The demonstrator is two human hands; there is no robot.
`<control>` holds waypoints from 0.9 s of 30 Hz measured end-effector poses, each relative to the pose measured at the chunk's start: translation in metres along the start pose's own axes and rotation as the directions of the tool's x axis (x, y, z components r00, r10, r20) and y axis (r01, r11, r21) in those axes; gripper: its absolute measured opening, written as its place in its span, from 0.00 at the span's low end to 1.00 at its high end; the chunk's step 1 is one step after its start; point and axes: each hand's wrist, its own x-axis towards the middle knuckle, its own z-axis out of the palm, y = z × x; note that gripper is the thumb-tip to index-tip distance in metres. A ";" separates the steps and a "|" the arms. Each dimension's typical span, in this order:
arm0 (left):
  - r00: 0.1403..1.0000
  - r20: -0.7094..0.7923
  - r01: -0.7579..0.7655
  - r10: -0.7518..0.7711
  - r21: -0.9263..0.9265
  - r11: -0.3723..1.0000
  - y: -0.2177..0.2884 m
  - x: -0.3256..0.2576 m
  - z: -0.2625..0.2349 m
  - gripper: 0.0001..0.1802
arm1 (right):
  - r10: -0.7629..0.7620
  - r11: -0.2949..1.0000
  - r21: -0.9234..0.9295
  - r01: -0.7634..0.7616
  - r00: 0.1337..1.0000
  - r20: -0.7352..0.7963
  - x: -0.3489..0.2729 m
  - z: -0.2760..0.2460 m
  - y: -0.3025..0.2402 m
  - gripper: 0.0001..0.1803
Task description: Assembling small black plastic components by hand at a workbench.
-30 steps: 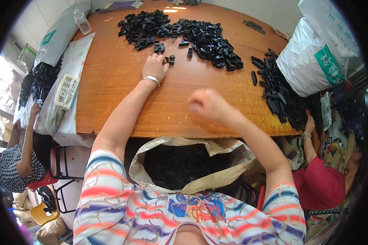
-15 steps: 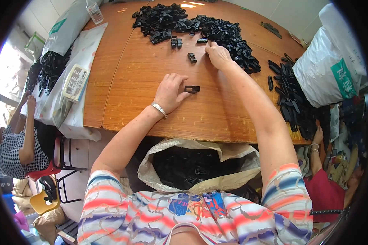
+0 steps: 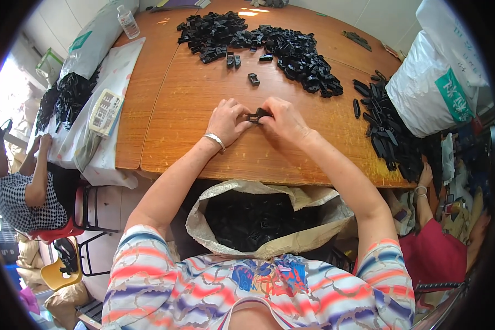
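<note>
Pinching small black plastic parts (image 3: 263,113), both hands (image 3: 284,120) meet over the brown table (image 3: 187,91).

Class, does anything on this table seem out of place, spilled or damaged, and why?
The wooden table looks worn: near its front edge are yellowish scuffs, as if finish had rubbed off. One small black part lies apart from the black heap, though that seems minor. Nothing looks spilled.
</note>
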 end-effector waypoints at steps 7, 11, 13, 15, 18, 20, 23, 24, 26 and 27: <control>1.000 -0.005 -0.013 0.013 0.007 1.000 0.001 0.002 0.003 0.12 | -0.099 0.982 -0.158 0.107 0.994 0.055 0.003 0.005 -0.007 0.09; 1.000 0.008 -0.004 0.004 -0.003 1.000 -0.005 0.002 0.003 0.10 | -0.079 0.969 -0.222 0.105 0.989 0.122 0.008 0.006 -0.008 0.12; 0.998 0.019 0.058 -0.057 -0.094 0.994 -0.006 0.003 0.002 0.10 | -0.066 0.974 -0.208 0.092 0.990 0.128 0.008 0.006 -0.010 0.12; 0.987 0.059 0.153 -0.149 -0.078 0.985 -0.001 0.011 0.002 0.12 | -0.046 0.978 -0.193 0.073 0.989 0.140 0.008 0.006 -0.011 0.12; 0.953 0.144 0.281 -0.268 -0.083 0.956 0.001 0.024 -0.002 0.14 | -0.025 0.966 -0.249 0.063 0.988 0.153 0.008 0.008 -0.008 0.13; 0.909 0.266 0.316 -0.321 0.060 0.947 0.010 0.032 -0.005 0.13 | -0.060 0.982 -0.174 0.074 0.995 0.085 0.000 0.016 0.001 0.11; 0.852 0.358 0.377 -0.382 0.085 0.922 0.009 0.036 -0.003 0.15 | -0.057 0.990 -0.130 0.060 0.998 0.028 -0.008 0.018 0.001 0.12; 0.860 0.350 0.367 -0.371 0.080 0.927 0.009 0.034 -0.003 0.16 | -0.067 0.989 -0.130 0.068 0.998 0.010 -0.012 0.018 0.000 0.14; 0.858 0.405 0.290 -0.317 0.130 0.948 0.007 0.035 0.000 0.19 | -0.049 0.990 -0.130 0.050 0.999 0.013 -0.021 0.008 0.005 0.14; 0.846 0.441 0.293 -0.300 0.087 0.952 0.016 0.039 -0.003 0.17 | -0.022 0.992 -0.124 0.026 0.999 0.032 -0.031 0.003 0.009 0.14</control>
